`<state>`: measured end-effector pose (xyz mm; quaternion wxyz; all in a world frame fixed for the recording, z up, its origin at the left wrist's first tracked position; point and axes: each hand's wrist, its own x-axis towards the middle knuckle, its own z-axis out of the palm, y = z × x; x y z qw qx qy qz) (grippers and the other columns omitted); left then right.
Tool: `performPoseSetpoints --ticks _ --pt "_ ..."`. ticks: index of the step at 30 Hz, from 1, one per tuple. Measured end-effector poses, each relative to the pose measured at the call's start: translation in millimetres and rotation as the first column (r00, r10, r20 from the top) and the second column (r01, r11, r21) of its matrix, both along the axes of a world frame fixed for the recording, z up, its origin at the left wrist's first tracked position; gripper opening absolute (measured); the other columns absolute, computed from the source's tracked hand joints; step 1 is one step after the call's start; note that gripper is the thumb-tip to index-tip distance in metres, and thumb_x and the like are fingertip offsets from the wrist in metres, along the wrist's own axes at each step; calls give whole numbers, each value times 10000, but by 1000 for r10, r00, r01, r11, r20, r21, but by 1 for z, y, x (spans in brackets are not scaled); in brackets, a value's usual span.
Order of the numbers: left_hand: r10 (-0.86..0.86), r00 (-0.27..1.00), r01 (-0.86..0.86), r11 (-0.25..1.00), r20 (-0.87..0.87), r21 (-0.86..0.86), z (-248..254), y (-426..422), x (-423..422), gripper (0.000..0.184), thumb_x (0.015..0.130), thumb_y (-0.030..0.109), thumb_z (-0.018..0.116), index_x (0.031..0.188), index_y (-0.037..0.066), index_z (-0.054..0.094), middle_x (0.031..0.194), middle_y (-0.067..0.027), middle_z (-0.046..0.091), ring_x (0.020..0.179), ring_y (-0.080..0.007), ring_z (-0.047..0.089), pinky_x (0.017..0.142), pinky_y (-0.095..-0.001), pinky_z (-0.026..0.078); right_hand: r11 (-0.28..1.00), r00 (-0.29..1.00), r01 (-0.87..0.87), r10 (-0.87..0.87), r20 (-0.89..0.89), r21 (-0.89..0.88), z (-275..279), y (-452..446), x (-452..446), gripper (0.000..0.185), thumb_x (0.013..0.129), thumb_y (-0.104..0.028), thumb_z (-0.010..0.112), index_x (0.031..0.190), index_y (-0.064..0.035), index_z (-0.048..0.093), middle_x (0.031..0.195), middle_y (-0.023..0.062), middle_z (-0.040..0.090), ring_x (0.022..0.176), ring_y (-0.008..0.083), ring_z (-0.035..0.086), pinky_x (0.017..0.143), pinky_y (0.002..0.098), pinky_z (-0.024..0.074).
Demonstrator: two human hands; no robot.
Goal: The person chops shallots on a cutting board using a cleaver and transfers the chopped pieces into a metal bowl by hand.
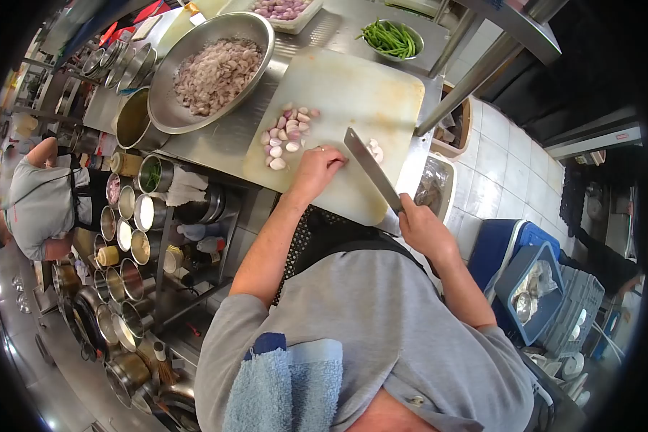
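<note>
My right hand [426,225] grips the handle of a cleaver [373,170], its square-ended blade slanting across the white cutting board [360,86]. On the board left of the blade, my left hand [318,171] has its fingers bent and pressed together; whatever they hold is hidden. Beyond that hand lies a loose pile of peeled shallots [286,129], some whitish and some pink. A small heap of pale cut pieces [375,150] sits on the far side of the blade, partly hidden by it.
A large steel bowl [265,54] of sliced shallots stands left of the board. Behind are a tub [306,20] of shallots and a bowl of green beans [390,39]. A metal post [475,75] rises at right. Another person [43,194] stands at far left, past several pots.
</note>
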<state>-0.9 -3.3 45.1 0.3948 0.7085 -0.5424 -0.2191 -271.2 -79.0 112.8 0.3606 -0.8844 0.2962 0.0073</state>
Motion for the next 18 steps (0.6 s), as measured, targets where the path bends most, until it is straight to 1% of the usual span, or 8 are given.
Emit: performPoseSetpoints --ticks 1,4,7,10,13,16,18 --pt "-51 998 51 999 36 -17 0 -2 -1 124 852 42 682 964 12 727 914 -151 707 847 -303 691 767 -366 549 999 1000 -26 26 5 -23 -1 1 1 211 932 -68 499 1092 53 436 715 322 613 717 496 627 699 584 477" --pt "-138 982 139 990 126 1 6 -11 -4 160 814 8 677 961 14 738 938 -162 715 844 -327 694 787 -376 552 993 996 -85 87 21 -86 1 -2 12 194 927 -51 490 1077 50 421 684 312 611 693 482 636 676 568 493" --pt "-144 980 133 988 141 83 13 -14 -4 187 795 -6 673 965 17 748 950 -180 719 850 -348 696 787 -385 548 991 993 -114 111 -44 -74 23 1 16 181 911 -21 479 1065 44 409 680 309 616 685 480 642 661 566 497" --pt "-107 989 95 989 102 118 8 -15 -3 203 777 -10 675 962 17 754 940 -191 719 865 -346 698 784 -386 545 987 987 -130 120 -107 -91 20 6 12 164 898 -2 466 1045 43 407 685 311 618 702 483 646 650 569 498" --pt "-121 989 114 990 83 86 9 -13 -3 207 778 -13 674 967 16 753 936 -191 717 856 -345 698 776 -386 545 992 990 -107 100 -100 -69 2 0 24 163 886 7 467 1035 45 412 689 320 617 709 487 648 644 574 500" --pt "-109 990 102 992 86 76 8 -13 -3 210 781 -20 666 970 16 752 930 -186 717 848 -341 698 769 -388 546 992 993 -94 88 -76 -79 17 3 20 154 886 6 461 1028 44 415 692 326 616 701 492 644 646 580 500" --pt "-111 988 104 992 104 71 5 -14 -1 206 784 -21 662 965 16 752 927 -186 716 843 -340 697 764 -389 546 992 994 -91 85 -62 -93 4 1 23 153 887 5 462 1027 43 415 694 325 618 698 491 644 647 577 501"
